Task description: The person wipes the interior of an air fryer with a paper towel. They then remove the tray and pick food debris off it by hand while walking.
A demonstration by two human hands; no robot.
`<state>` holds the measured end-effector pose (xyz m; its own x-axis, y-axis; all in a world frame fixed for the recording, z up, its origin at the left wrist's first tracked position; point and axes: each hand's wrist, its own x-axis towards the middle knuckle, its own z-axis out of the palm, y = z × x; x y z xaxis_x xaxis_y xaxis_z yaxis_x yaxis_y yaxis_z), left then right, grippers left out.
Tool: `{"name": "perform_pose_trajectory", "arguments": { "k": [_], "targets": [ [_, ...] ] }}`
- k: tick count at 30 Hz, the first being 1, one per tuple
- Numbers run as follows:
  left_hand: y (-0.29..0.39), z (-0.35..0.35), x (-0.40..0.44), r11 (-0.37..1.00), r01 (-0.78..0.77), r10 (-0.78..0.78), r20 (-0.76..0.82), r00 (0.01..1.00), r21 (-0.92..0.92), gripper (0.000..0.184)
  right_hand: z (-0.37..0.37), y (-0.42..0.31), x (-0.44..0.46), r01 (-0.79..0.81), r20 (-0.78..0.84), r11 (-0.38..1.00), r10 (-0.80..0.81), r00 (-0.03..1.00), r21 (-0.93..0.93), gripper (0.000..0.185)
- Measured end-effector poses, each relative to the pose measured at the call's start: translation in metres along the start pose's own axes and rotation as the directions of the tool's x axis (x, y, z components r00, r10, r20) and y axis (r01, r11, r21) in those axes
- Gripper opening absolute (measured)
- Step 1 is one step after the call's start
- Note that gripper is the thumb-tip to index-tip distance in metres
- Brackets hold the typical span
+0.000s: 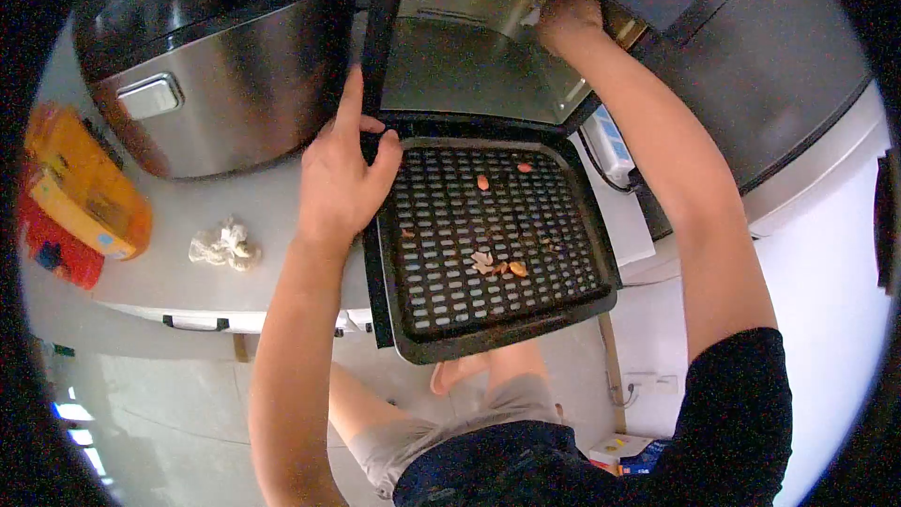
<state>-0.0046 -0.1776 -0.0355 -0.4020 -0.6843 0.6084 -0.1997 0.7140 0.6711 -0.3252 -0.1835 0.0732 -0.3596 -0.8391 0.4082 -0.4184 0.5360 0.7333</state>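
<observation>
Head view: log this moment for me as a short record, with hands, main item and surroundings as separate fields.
Left hand: left hand at the slotted tray's far left corner, index finger extended
Right hand: right hand inside the open oven; anything held cannot be made out
Tray: dark, directly in front of the oven opening
On tray: two reddish pieces, plus pale and orange scraps
Left counter: steel-fronted appliance, crumpled white bundle, orange package
</observation>
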Motion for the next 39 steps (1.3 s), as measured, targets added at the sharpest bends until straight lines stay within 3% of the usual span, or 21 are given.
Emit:
{"name": "perform_pose_trajectory", "arguments": {
  "k": [1, 2, 4, 5, 7, 8, 10, 12, 14, 17, 21, 24, 26, 28, 30, 32, 34, 36, 38, 39],
  "targets": [
    [0.001, 0.000, -0.001, 1.000, -0.008, 0.008, 0.005, 1.000, 0.008, 0.064, -0.026, 0.008, -0.028, 0.067, 0.134, 0.998, -0.066, 0.989, -0.001, 0.041],
    [-0.011, 0.001, -0.003, 1.000, -0.009, 0.008, 0.015, 1.000, 0.013, 0.064, -0.049, 0.006, -0.055, 0.069, 0.144, 0.998, -0.066, 0.987, -0.011, 0.041],
    [-0.010, 0.002, -0.004, 1.000, -0.011, 0.011, 0.013, 1.000, 0.014, 0.065, -0.085, 0.018, -0.100, 0.270, 0.197, 0.959, -0.249, 0.948, -0.086, 0.044],
    [-0.010, 0.002, -0.003, 1.000, -0.006, 0.005, 0.013, 1.000, 0.024, 0.065, -0.078, 0.022, -0.111, 0.267, 0.196, 0.960, -0.246, 0.949, -0.088, 0.044],
    [-0.010, 0.001, -0.004, 1.000, 0.011, -0.012, 0.026, 1.000, 0.016, 0.066, -0.060, 0.030, -0.126, 0.254, -0.171, 0.966, -0.243, 0.955, 0.048, 0.046],
    [-0.010, 0.001, -0.003, 1.000, 0.027, -0.027, 0.041, 0.999, 0.012, 0.066, -0.062, 0.030, -0.123, 0.254, -0.173, 0.966, -0.243, 0.955, 0.047, 0.046],
    [-0.015, 0.004, -0.003, 1.000, -0.007, 0.007, 0.008, 1.000, 0.016, 0.066, -0.078, 0.026, -0.116, 0.251, 0.099, 0.968, -0.247, 0.964, -0.026, 0.046],
    [-0.016, 0.005, -0.003, 0.999, -0.048, 0.049, -0.018, 0.999, 0.024, 0.067, -0.059, 0.017, -0.083, 0.256, 0.097, 0.966, -0.254, 0.962, -0.019, 0.046],
    [-0.010, 0.004, -0.002, 1.000, 0.004, -0.004, 0.008, 1.000, 0.003, 0.066, -0.014, 0.004, -0.042, 0.157, -0.005, 0.979, -0.158, 0.987, 0.129, 0.045],
    [-0.011, 0.004, -0.002, 1.000, 0.014, -0.014, -0.020, 1.000, -0.024, 0.067, -0.014, 0.000, -0.037, 0.231, 0.029, 0.972, -0.230, 0.973, -0.039, 0.044],
    [-0.012, 0.005, -0.004, 1.000, -0.020, 0.020, -0.015, 1.000, -0.008, 0.065, -0.067, 0.020, -0.106, 0.277, 0.120, 0.955, -0.264, 0.957, -0.104, 0.043],
    [-0.012, 0.003, -0.003, 1.000, -0.023, 0.022, -0.003, 1.000, -0.011, 0.065, -0.072, 0.036, -0.132, 0.280, 0.124, 0.959, -0.274, 0.954, -0.033, 0.043],
    [-0.009, 0.002, -0.002, 1.000, -0.026, 0.026, -0.002, 1.000, 0.011, 0.065, -0.064, 0.043, -0.138, 0.247, -0.209, 0.968, -0.236, 0.949, 0.030, 0.044],
    [-0.013, 0.004, -0.003, 0.999, -0.035, 0.035, -0.003, 0.999, 0.030, 0.065, -0.066, 0.041, -0.131, 0.222, -0.237, 0.975, -0.213, 0.948, 0.009, 0.046],
    [-0.013, 0.005, -0.003, 0.998, -0.043, 0.043, 0.001, 0.999, 0.042, 0.065, -0.066, 0.038, -0.120, 0.219, -0.077, 0.976, -0.218, 0.973, 0.005, 0.038],
    [-0.008, 0.003, -0.003, 0.999, -0.009, 0.008, 0.015, 1.000, 0.040, 0.064, -0.045, 0.030, -0.125, 0.193, -0.112, 0.977, -0.203, 0.973, -0.094, 0.030],
    [-0.013, 0.004, -0.003, 0.999, -0.043, 0.043, 0.005, 0.999, 0.029, 0.064, -0.041, 0.026, -0.148, 0.314, -0.174, 0.936, -0.340, 0.924, -0.162, 0.027],
    [-0.010, 0.002, -0.004, 0.997, -0.076, 0.076, -0.006, 0.997, 0.023, 0.064, -0.031, 0.035, -0.151, 0.333, -0.275, 0.933, -0.358, 0.893, -0.133, 0.027],
    [-0.003, -0.002, -0.002, 0.998, 0.054, -0.052, 0.072, 0.996, -0.030, 0.064, -0.032, 0.049, -0.143, 0.401, -0.374, 0.914, -0.391, 0.841, -0.057, 0.026],
    [-0.003, -0.003, -0.002, 0.998, 0.051, -0.049, 0.070, 0.996, -0.026, 0.064, -0.045, 0.057, -0.138, 0.358, -0.383, 0.934, -0.326, 0.865, 0.014, 0.026]
  ]
}}
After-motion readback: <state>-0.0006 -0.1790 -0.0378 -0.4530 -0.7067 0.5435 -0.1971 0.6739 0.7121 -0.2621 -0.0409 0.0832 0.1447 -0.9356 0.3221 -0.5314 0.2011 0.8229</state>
